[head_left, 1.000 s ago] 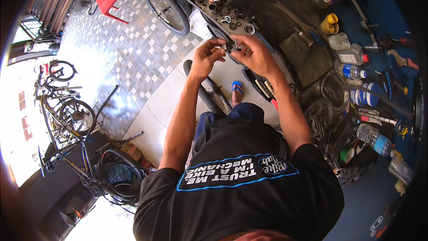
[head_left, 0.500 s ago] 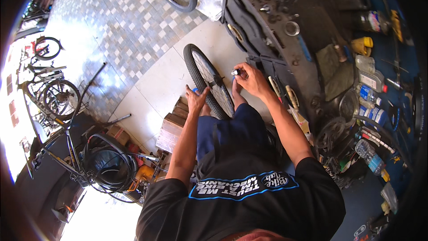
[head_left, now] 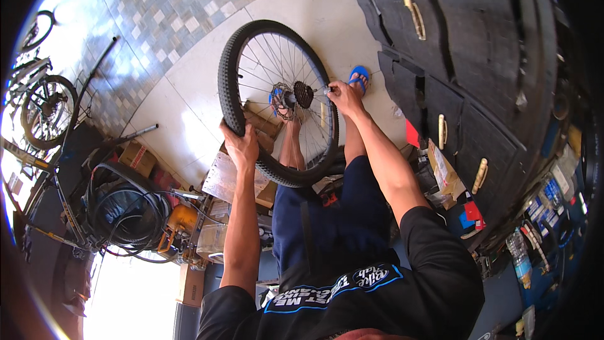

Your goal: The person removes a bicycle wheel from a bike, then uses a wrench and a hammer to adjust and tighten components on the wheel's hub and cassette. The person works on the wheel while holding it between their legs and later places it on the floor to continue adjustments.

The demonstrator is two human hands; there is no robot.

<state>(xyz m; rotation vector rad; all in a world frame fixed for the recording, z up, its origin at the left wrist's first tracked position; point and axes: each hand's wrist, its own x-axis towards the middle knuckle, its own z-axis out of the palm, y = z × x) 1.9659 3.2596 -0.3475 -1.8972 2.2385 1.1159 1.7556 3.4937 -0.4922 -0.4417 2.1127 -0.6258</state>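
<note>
A bicycle wheel (head_left: pixel 225 82) with a knobby black tyre stands tilted in front of my legs. Its cassette (head_left: pixel 304 96) faces right, and a disc brake rotor (head_left: pixel 282 101) shows on the hub's other side. My left hand (head_left: pixel 241 143) grips the tyre at the wheel's lower left, thumb and fingers around it. Just right of the cassette, my right hand (head_left: pixel 346 99) is closed on a small silver metal piece (head_left: pixel 328 90), held close to the axle end. Its exact kind is too small to tell, and a gap to the axle cannot be judged.
A dark cabinet (head_left: pixel 465 69) with pale handles stands on the right. Cardboard boxes (head_left: pixel 255 127) lie behind the wheel and to its left. Coiled tyres (head_left: pixel 129 208) and a bicycle frame (head_left: pixel 66 208) are farther left. My feet, in blue slippers (head_left: pixel 359 74), rest on the tiled floor.
The wheel has swung from nearly edge-on to showing its spokes and hub. My left hand has gone from open beside the tyre to holding it. The view has shifted.
</note>
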